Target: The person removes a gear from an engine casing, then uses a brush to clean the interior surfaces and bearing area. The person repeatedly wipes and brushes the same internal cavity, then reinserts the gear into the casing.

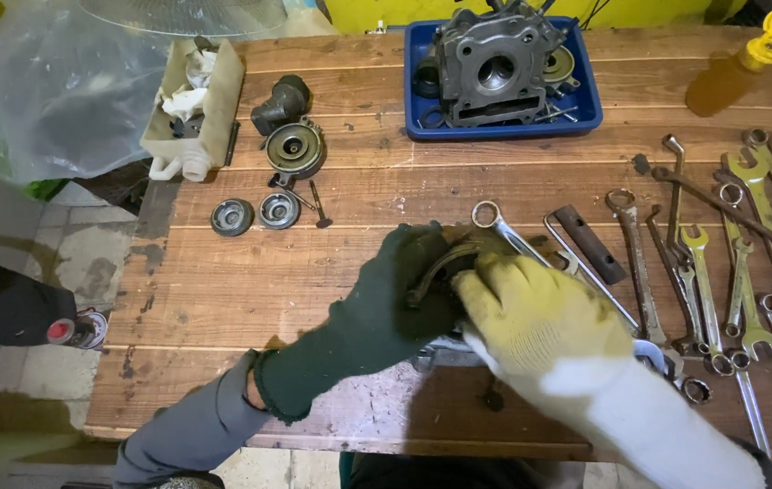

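Observation:
My left hand, in a dark green glove, grips a round metal engine part at the middle front of the wooden workbench. A curved metal edge of the part shows between my hands; the rest is hidden. My right hand, in a yellow and white glove, presses on the same part from the right. Both hands are closed around it.
A blue tray with a grey cylinder head stands at the back. Several wrenches lie spread on the right. Small round metal parts and a cut plastic jug with rags sit at the left. A yellow bottle lies back right.

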